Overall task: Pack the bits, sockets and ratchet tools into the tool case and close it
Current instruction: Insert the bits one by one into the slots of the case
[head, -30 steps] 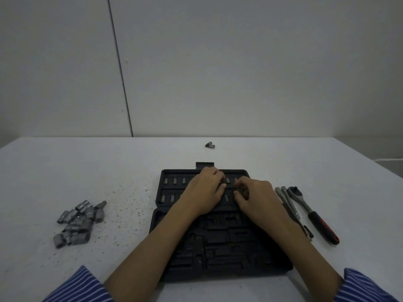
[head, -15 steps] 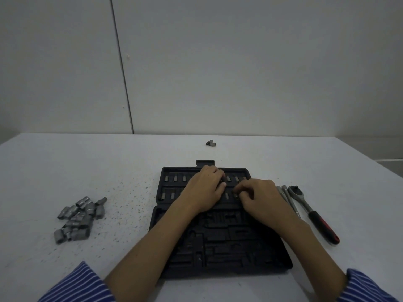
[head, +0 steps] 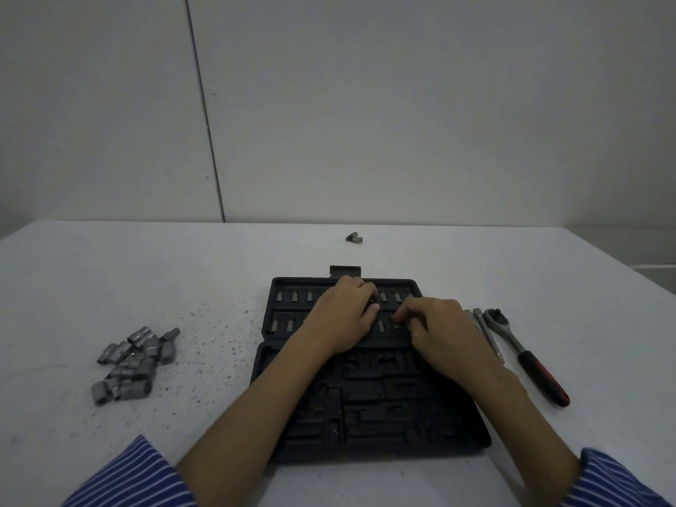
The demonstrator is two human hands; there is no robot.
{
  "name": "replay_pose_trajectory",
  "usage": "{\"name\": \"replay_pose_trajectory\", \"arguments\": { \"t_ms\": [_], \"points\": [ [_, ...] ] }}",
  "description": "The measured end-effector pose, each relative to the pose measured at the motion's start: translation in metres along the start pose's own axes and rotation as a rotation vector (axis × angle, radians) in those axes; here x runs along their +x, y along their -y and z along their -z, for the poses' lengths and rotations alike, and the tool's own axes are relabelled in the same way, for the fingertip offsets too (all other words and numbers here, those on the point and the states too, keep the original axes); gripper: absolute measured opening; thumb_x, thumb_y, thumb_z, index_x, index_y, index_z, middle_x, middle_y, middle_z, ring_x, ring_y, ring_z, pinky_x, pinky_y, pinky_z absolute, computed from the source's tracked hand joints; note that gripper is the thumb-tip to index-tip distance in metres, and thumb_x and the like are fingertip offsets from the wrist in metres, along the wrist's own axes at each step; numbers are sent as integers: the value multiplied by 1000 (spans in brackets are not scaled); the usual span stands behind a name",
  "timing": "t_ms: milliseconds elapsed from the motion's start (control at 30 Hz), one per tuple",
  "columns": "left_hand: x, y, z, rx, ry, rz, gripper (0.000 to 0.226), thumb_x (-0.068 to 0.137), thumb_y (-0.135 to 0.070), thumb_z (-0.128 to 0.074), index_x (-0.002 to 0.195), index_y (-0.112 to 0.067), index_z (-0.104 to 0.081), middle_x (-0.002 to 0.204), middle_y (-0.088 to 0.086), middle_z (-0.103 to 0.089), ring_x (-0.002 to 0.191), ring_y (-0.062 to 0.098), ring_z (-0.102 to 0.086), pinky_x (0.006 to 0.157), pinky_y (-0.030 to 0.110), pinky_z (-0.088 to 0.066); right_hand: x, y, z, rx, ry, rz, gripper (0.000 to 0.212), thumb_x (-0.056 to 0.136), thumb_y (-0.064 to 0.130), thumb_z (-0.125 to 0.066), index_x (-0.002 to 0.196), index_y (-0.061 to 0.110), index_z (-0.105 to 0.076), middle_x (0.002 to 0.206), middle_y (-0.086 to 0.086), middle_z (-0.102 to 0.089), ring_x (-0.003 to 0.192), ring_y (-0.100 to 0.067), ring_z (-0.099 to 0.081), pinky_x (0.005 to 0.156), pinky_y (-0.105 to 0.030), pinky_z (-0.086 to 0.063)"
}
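Now both hands (head: 387, 320) curl, fingertips down, over the tool case (head: 292, 360).

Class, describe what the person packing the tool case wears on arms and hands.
Both forearms are bare; the left hand and right hand wear no gloves, rings or watch. Blue sleeves with thin white stripes, the left sleeve and right sleeve, are pushed up near the elbows.

Open black tool case (head: 369, 415), bits (head: 294, 297) slotted (sockets (head: 133, 364) piled left)
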State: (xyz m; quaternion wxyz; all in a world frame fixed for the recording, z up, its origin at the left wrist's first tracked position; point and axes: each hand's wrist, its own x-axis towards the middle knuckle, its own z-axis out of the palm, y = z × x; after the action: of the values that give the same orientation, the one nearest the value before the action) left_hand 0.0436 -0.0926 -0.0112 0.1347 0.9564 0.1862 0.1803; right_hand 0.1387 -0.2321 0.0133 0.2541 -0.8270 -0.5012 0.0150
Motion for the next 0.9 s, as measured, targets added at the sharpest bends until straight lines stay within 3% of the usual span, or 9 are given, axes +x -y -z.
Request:
{"name": "replay_pose_trajectory", "arguments": {
  "t_ms": [133,267,567,800,900],
  "points": [
    [0,0,0,3,1,3,29,97,-27,-42,118,-10,-52,122,5,-53,117,19,-41,95,34,-38,1,0,0,-9,10,-20,32,89,4,-46,95,20,-74,95,2,-71,79,-11,-61,65,-20,-43],
    [0,-1,0,7,9,6,29,97,-27,-42,118,-10,-52,121,5,-53,117,19,-42,95,35,-39,2,1,0,-23,16,-24,33,89,4,-46,96,21,-74,97,1,-72,77,-10,-59,62,-18,-41],
    [0,0,0,5,5,4,28,97,-27,-43,117,-11,-52,120,5,-54,116,20,-42,94,36,-40,1,3,-1,-96,-5,-43,32,89,9,-48,96,24,-74,103,4,-71,94,-16,-62,73,-25,-43],
    [0,-1,0,7,5,5,28,97,-27,-42,118,-11,-52,121,5,-53,117,20,-42,95,35,-39,-1,2,-5,-71,-72,-36,30,90,9,-48,92,22,-75,96,3,-72,84,-16,-62,67,-24,-40],
    [-1,-1,1,9,3,4,28,97,-27,-42,118,-10,-52,121,5,-53,116,20,-42,94,34,-39,-1,0,-8,-77,-95,-27,29,89,8,-48,90,23,-73,91,3,-71,71,-12,-54,61,-24,-38]
  ]
}}
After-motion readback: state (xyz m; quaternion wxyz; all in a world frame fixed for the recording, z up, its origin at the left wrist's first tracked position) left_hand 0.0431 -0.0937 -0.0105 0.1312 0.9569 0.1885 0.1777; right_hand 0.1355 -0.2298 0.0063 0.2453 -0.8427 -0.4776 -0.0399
